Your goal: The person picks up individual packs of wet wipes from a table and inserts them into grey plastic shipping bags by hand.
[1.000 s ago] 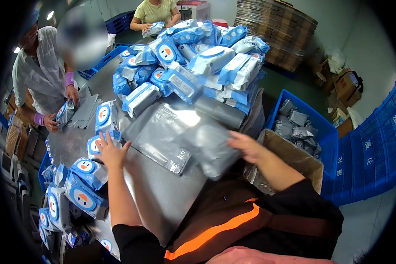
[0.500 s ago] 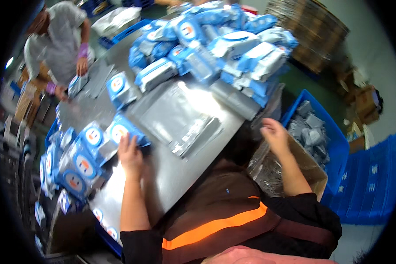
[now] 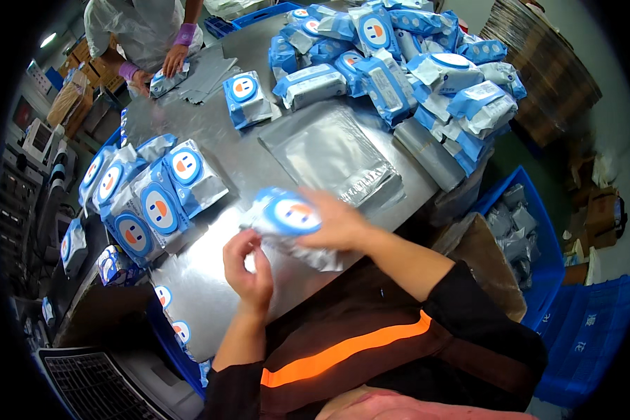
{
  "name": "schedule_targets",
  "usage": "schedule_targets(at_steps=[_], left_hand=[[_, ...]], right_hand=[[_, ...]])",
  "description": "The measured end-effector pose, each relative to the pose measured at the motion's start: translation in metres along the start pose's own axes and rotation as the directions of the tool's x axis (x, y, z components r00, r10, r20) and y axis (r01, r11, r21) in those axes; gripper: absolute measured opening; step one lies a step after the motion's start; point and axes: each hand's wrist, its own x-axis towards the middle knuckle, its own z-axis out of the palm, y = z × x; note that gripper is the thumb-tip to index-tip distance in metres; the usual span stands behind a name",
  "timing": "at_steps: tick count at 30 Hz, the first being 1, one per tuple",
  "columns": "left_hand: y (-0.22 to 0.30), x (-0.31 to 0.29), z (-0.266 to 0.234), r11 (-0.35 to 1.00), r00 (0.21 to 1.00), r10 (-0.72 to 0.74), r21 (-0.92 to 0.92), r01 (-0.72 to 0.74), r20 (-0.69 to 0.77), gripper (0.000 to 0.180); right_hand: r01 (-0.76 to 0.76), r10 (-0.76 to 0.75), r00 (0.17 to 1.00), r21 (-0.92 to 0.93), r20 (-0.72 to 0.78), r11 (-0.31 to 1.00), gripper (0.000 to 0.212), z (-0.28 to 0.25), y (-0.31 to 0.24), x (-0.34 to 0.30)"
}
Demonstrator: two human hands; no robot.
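My right hand (image 3: 337,222) is closed over the right end of a blue-and-white pack of wipes (image 3: 287,217), smeared by motion, above the near part of the metal table (image 3: 203,297). Just below the pack's left end is my left hand (image 3: 250,273), its fingers curled and thumb and forefinger forming a loop. Whether anything is pinched there is hard to make out. Flat grey plastic mailing bags (image 3: 329,154) lie stacked beyond my right hand. To the left, several wipes packs (image 3: 162,203) stand close together at the table edge.
A high heap of wipes packs (image 3: 392,77) covers the far right, beside a grey roll (image 3: 429,154). One pack (image 3: 248,98) lies apart. Right of the table are a cardboard box (image 3: 486,259) and a blue crate (image 3: 549,269) of grey parcels. A co-worker (image 3: 136,28) handles a pack far left.
My right hand has come from beside the cardboard box to the table and holds a wipes pack. My left hand has left the row of packs, moving nearer to me. The view has shifted.
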Motion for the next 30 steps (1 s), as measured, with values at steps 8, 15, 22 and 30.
schedule_targets(at_steps=[8, 15, 22, 30], left_hand=[[-0.024, 0.107, 0.133, 0.925, 0.880, 0.123, 0.268, -0.269, 0.458, 0.021], [-0.047, 0.118, 0.163, 0.971, 0.952, 0.047, 0.211, -0.115, 0.301, 0.013], [-0.037, 0.118, 0.161, 0.966, 0.973, 0.157, 0.179, -0.187, 0.169, 0.012], [-0.011, 0.104, 0.159, 0.896, 0.994, 0.008, 0.441, -0.056, 0.108, 0.056]], right_hand=[[0.023, 0.105, 0.894, 0.278, -0.436, 0.960, 0.077, -0.122, 0.081, -0.024], [0.203, -0.205, 0.979, -0.164, 0.005, 0.965, 0.068, -0.143, 0.094, -0.045], [-0.022, -0.081, 0.972, -0.429, -0.221, 0.903, 0.065, -0.104, 0.062, -0.033], [-0.215, 0.135, 0.943, -0.247, -0.304, 0.945, 0.073, -0.104, 0.066, -0.014]])
